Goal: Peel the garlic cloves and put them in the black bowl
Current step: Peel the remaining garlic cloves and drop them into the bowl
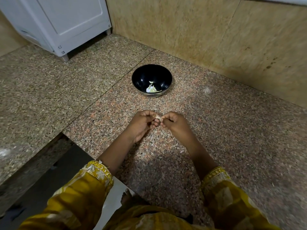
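Grips on clove; garlic in black bowl

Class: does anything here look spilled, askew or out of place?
Nothing serious. The black bowl stands upright; pale flecks, perhaps garlic skin, lie on the counter under the right hand.

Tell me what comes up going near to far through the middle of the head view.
Nearest, yellow sleeves, then left hand and right hand together pinching a garlic clove over the granite counter, then black bowl holding pale garlic pieces, then the tan wall.
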